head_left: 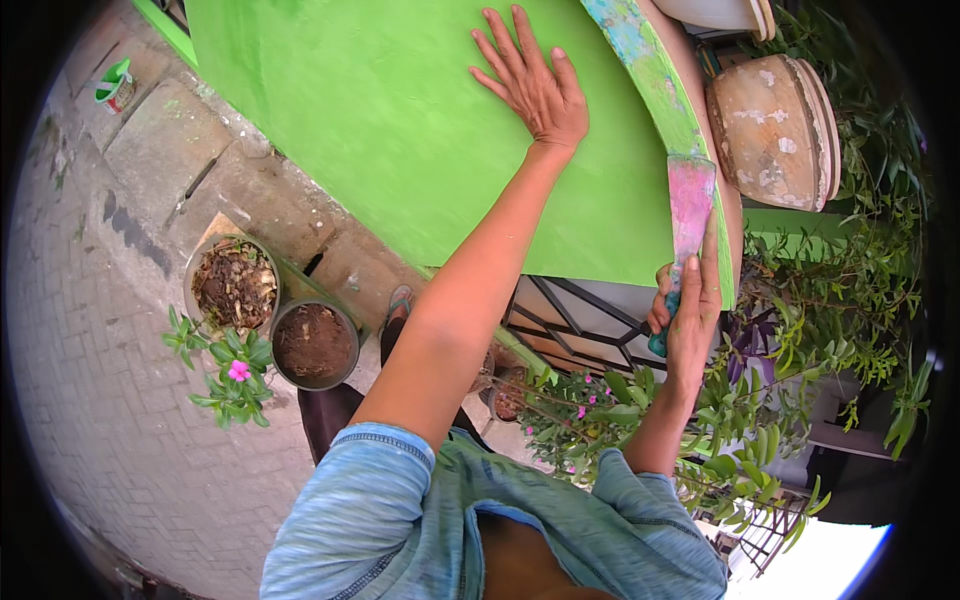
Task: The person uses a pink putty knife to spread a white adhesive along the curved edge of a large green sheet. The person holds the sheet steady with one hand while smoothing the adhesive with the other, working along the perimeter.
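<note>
My left hand [540, 95] lies flat with fingers spread on a bright green painted wall [400, 150]. In my right hand [692, 320] is a paint scraper [690, 205] with a pink-stained blade and a teal handle. My fingers wrap the handle, and one finger stretches along the blade. The blade's wide end meets the curved top edge [662, 95] of the wall. Above the blade, that edge is patchy with worn green, blue and pink paint.
A weathered clay pot [770, 130] and a pale pot [715, 10] stand along the wall top. Leafy plants [840, 280] crowd the right. On the paving are two soil-filled pots [315, 345], a pink-flowered plant [238, 370] and a small green-lined bucket [118, 92]. A black metal grille [570, 305] adjoins the wall.
</note>
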Tool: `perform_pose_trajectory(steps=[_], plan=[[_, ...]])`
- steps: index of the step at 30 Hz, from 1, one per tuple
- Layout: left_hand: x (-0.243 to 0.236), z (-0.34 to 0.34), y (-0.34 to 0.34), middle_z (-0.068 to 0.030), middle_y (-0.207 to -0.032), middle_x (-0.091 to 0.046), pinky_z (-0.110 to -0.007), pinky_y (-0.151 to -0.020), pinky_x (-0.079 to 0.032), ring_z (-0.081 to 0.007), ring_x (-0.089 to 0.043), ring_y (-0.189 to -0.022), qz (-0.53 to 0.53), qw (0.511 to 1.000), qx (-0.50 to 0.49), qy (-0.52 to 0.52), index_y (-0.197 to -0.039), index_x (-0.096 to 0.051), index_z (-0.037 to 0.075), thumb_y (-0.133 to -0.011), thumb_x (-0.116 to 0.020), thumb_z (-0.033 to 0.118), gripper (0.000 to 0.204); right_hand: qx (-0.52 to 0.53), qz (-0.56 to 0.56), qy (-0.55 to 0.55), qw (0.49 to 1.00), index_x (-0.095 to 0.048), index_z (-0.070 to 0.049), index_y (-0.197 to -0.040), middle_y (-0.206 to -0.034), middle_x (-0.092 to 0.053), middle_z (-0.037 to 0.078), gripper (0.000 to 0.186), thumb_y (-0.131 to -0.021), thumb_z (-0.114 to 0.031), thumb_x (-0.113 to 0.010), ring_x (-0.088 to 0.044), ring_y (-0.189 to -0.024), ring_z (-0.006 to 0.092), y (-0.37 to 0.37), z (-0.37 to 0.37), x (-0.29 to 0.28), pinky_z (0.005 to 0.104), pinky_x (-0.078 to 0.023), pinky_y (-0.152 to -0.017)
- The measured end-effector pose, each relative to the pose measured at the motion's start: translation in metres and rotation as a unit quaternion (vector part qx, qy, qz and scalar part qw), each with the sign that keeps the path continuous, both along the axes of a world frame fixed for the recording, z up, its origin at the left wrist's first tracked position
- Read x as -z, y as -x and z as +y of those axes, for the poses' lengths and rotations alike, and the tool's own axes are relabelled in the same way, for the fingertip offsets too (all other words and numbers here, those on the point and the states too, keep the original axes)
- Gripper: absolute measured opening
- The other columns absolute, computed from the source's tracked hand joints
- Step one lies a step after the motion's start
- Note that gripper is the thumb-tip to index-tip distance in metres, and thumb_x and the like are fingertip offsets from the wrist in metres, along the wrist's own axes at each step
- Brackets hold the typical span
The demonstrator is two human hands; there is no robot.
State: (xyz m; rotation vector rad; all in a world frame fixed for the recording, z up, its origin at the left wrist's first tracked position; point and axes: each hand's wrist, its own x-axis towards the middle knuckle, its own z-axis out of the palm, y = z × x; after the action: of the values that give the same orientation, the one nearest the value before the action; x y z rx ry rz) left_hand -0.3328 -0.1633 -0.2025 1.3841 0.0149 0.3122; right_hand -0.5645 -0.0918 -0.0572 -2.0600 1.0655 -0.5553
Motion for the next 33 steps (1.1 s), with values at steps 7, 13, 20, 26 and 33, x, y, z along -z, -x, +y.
perform_pose_trajectory(steps=[7,13,20,26,33], plan=[[0.002,0.0,0.0,-0.0175,-0.173,-0.012,-0.067,-0.12,0.004,-0.0443,-0.004,-0.158,-0.011,1.0,-0.006,0.009,-0.163,-0.028,0.006,-0.106,-0.029,0.04,0.066,0.003,-0.009,0.016,1.0,-0.027,-0.025,-0.165,-0.076,-0.052,0.002,0.053,-0.113,-0.024,-0.039,-0.034,-0.047,0.0032,-0.001,0.008,0.004,0.0201,-0.033,-0.042],[0.002,-0.001,-0.001,-0.0185,-0.172,-0.014,-0.068,-0.12,0.004,-0.0462,-0.005,-0.158,-0.012,1.0,-0.011,0.012,-0.162,-0.03,0.005,-0.106,-0.029,0.038,0.065,0.015,-0.002,0.027,1.0,-0.024,-0.026,-0.166,-0.075,-0.05,0.002,0.055,-0.113,-0.025,-0.039,-0.036,-0.048,0.0043,-0.004,0.015,0.004,0.02,-0.033,-0.042],[0.002,-0.001,0.0,-0.019,-0.172,-0.015,-0.068,-0.12,0.004,-0.0464,-0.006,-0.158,-0.017,1.0,-0.015,0.003,-0.161,-0.031,0.005,-0.105,-0.031,0.034,0.064,0.027,0.001,0.006,1.0,-0.023,-0.026,-0.166,-0.073,-0.049,0.001,0.054,-0.114,-0.026,-0.038,-0.035,-0.048,0.0043,0.003,0.014,0.002,0.0202,-0.033,-0.042],[0.001,0.001,-0.001,-0.0181,-0.172,-0.017,-0.066,-0.122,0.002,-0.0432,-0.01,-0.158,-0.004,1.0,-0.011,-0.018,-0.163,-0.031,0.011,-0.103,-0.037,0.038,0.066,0.014,0.007,0.015,1.0,-0.022,-0.026,-0.166,-0.073,-0.049,0.001,0.055,-0.114,-0.026,-0.039,-0.034,-0.047,0.0035,-0.003,0.016,0.002,0.02,-0.033,-0.042],[0.0,0.004,0.006,-0.0202,-0.172,-0.014,-0.068,-0.12,0.004,-0.0468,-0.005,-0.158,-0.011,1.0,0.006,0.003,-0.162,-0.03,0.004,-0.103,-0.034,0.03,0.064,0.016,0.002,0.034,0.999,-0.023,-0.025,-0.166,-0.074,-0.048,0.001,0.054,-0.114,-0.028,-0.039,-0.035,-0.047,0.0037,-0.016,0.013,0.01,0.0199,-0.033,-0.041]])
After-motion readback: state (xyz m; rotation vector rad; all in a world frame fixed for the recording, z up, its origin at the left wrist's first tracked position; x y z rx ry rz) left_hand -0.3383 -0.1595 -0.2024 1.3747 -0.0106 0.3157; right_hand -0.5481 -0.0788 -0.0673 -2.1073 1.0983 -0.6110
